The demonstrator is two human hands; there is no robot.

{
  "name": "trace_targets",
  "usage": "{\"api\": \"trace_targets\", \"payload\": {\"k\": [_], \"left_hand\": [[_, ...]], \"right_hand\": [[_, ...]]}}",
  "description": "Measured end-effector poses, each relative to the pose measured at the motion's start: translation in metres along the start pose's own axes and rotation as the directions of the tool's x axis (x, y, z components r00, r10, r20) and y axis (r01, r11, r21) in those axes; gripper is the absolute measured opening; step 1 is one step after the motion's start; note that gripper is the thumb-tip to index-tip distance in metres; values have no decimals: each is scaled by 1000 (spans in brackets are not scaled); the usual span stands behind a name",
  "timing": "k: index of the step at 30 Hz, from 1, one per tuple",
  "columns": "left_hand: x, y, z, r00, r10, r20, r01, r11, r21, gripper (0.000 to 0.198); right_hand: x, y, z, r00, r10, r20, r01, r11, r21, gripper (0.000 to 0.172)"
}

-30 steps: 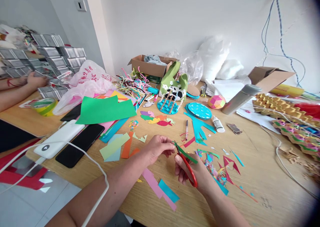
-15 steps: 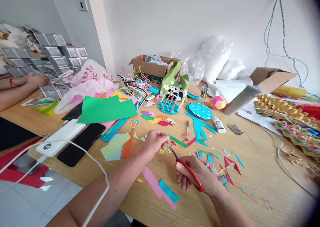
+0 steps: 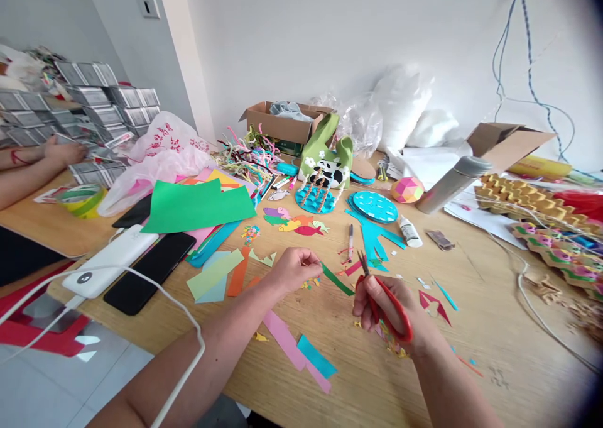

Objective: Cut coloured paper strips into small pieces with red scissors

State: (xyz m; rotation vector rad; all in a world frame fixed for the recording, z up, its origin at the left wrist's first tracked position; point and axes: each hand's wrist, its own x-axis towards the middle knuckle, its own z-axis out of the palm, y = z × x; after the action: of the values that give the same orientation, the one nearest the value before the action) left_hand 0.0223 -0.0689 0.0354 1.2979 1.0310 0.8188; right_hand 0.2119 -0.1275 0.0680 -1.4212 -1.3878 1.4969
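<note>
My left hand [image 3: 296,268] pinches the green paper strip [image 3: 337,279] at one end, seemingly leaving its length free over the table [image 3: 518,340], while my right hand [image 3: 392,293] grips the scissors [image 3: 406,330] blades-outward.

Scissors [image 3: 406,332]: red handles, dark grey blades. Paper strip [image 3: 337,279]: green. Bag [image 3: 325,154]: olive green, white flowers, black-and-white panda. Round disc [image 3: 375,206]: blue, white patches. Faceted ball [image 3: 407,190]: pink, orange, yellow. Paper fish [image 3: 289,225]: purple, green, yellow, orange, red. Smartphone [image 3: 151,274]: black. Power bank [image 3: 110,261]: white.
</note>
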Motion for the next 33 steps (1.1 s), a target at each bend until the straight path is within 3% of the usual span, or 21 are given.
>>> {"api": "trace_targets", "payload": {"k": [3,8,12,23,33], "left_hand": [[-1,1,0,996,-26,87,35,994,-102,9],[1,-3,-1,993,-52,103,70,980,-184,13],[2,-5,-1,994,-44,96,62,977,-203,12],[-3,3,0,994,-42,101,60,983,-174,13],[-2,2,-1,989,-60,137,84,981,-172,17]], "right_hand": [[-2,-2,-7,1000,15,-25,-15,1000,-13,53],[-2,6,-2,967,107,231,-92,993,-75,50],[3,14,8,941,161,299,-137,986,-99,47],[4,17,12,947,167,274,-161,986,-46,47],[5,14,11,967,141,214,-108,981,-160,49]]}}
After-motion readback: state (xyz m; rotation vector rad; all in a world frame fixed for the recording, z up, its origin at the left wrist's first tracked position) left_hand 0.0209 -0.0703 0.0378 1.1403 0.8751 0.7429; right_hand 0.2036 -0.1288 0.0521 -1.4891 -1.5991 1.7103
